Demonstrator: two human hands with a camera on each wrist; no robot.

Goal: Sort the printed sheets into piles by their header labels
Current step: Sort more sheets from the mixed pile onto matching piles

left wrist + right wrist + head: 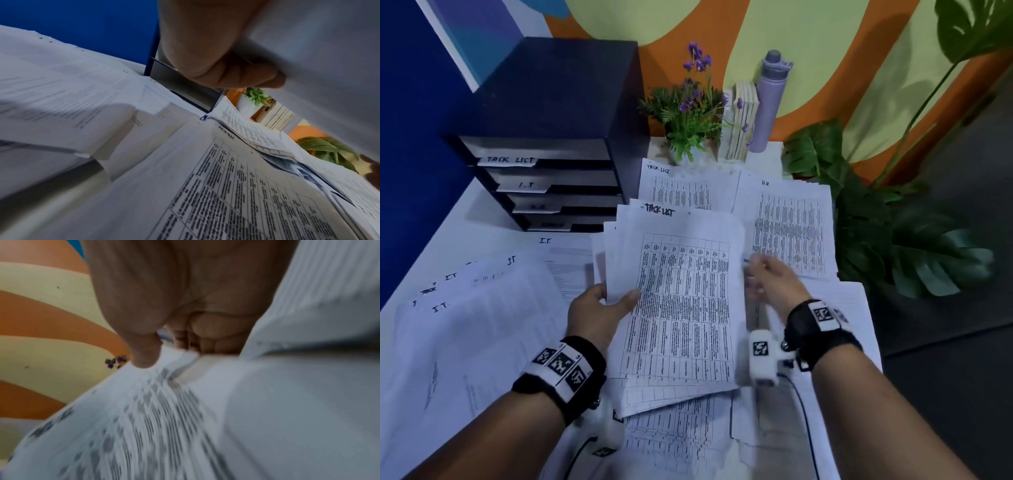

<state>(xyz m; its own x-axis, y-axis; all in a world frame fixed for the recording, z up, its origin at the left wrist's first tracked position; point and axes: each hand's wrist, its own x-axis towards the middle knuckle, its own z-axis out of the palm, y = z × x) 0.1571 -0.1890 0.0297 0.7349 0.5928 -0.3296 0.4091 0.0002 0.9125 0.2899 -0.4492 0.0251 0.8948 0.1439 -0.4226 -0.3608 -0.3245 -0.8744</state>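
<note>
Both forearms are bare. Each wrist wears a black band [561, 370] with white square-code tags. A white camera [765, 358] with a black cable hangs under each.

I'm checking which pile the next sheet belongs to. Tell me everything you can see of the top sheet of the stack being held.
The top sheet is white paper, handwritten "TASK LIST" at its upper left, with a printed grid table of dense small text filling most of the page. It lies face up on a fanned stack held above the paper-covered table. The left hand grips the stack's left edge, thumb on this sheet. The right hand pinches its right edge; motion blur hides the finer detail.
</note>
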